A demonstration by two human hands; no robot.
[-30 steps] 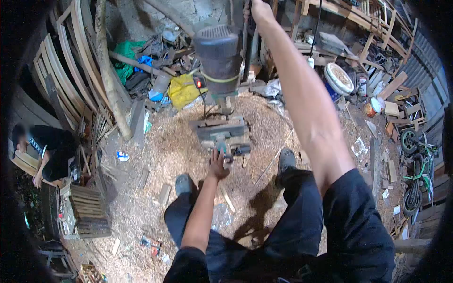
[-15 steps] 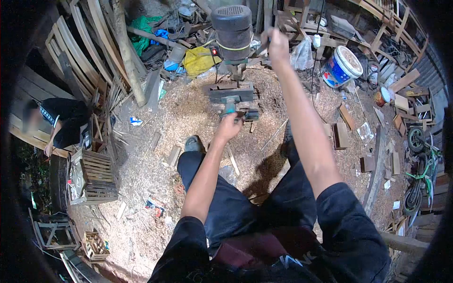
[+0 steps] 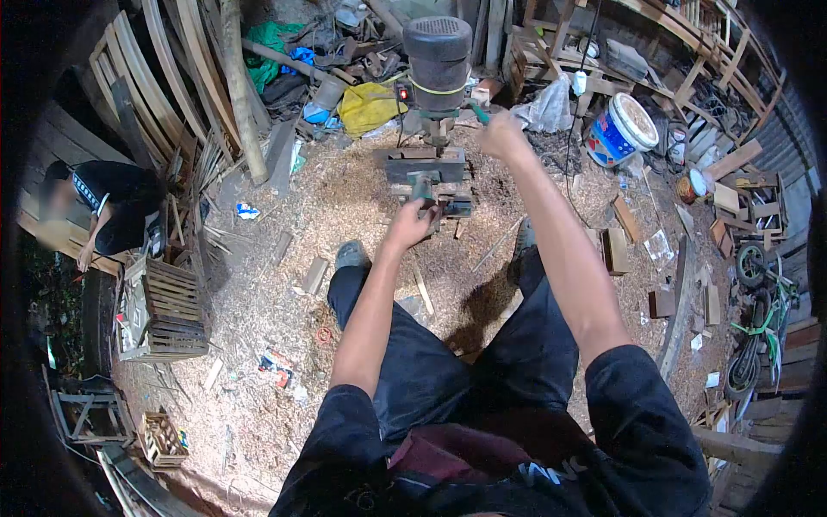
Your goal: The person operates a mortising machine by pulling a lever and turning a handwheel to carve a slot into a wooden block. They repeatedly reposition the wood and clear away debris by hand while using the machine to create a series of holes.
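Note:
A drill-press-like machine stands upright in front of me, with a dark cylindrical motor (image 3: 437,67) on top. Beneath its head, a metal vise (image 3: 424,172) holds a piece of wood (image 3: 412,155). My left hand (image 3: 409,227) is closed at the front of the vise, around what looks like its handle; the fingers partly hide it. To the right of the machine, my right hand (image 3: 504,140) grips a lever (image 3: 480,114) whose green end sticks out past the fist. The tool under the head is hard to make out.
Wood shavings (image 3: 258,345) cover the floor. A person (image 3: 116,207) sits at the left beside a slatted crate (image 3: 175,306). On the right are a white-and-blue bucket (image 3: 616,133), wood blocks (image 3: 615,252) and a small bike (image 3: 758,319). A yellow sack (image 3: 369,108) lies behind.
My right hand has come down with the lever, from above motor mid-height to below the motor. My left hand stays at the vise. The whole view has shifted slightly.

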